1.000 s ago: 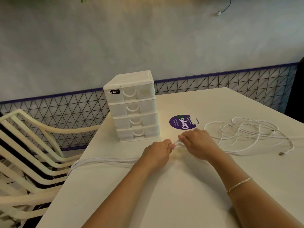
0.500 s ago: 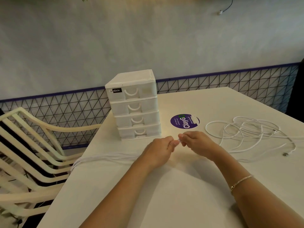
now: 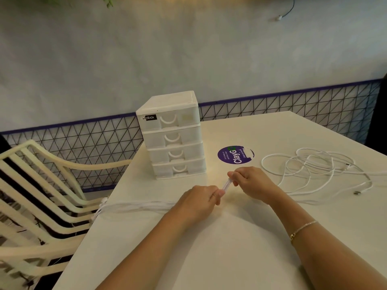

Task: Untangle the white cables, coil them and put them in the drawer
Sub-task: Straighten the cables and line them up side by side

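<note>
Hands (image 3: 227,191) pinching white cable bundle (image 3: 138,206)

Both forearms reach forward, the hands close together. The left hand (image 3: 198,198) is fisted, knuckles up, thumb and forefinger pinched. The right hand (image 3: 252,184), just ahead, is pinched too, its wrist braceleted.

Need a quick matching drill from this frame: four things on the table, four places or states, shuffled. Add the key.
Things:
1. drawer box
2. round sticker
3. loose cable pile
4. cable bundle

Places or states:
A. stretched out to the table's left edge
B. all four drawers shut
C. sprawled right of the right hand
D. flat, between the drawers and the loose cables

Pairs: 1-B, 2-D, 3-C, 4-A
</note>
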